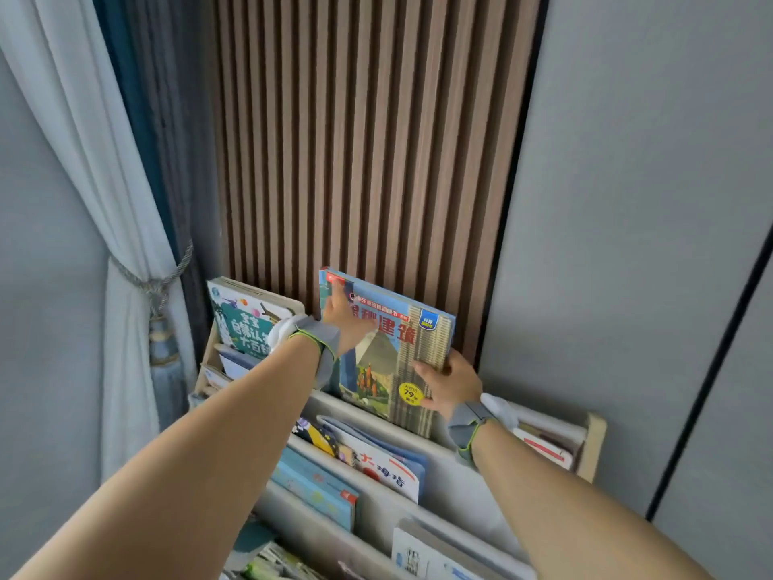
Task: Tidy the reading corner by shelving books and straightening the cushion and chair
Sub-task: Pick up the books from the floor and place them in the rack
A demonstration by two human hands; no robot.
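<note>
A large blue picture book about buildings stands upright in the top pocket of the tiered book rack, leaning toward the slatted wall. My left hand lies flat against its cover near the upper left corner, fingers spread. My right hand grips the book's lower right edge, thumb on the cover and fingers behind. Both wrists wear grey bands. The cushion and chair are out of view.
A white book with green lettering stands in the same top pocket to the left. Lower pockets hold several more books. A tied white curtain hangs at the left. Brown wooden slats and grey wall panels stand behind the rack.
</note>
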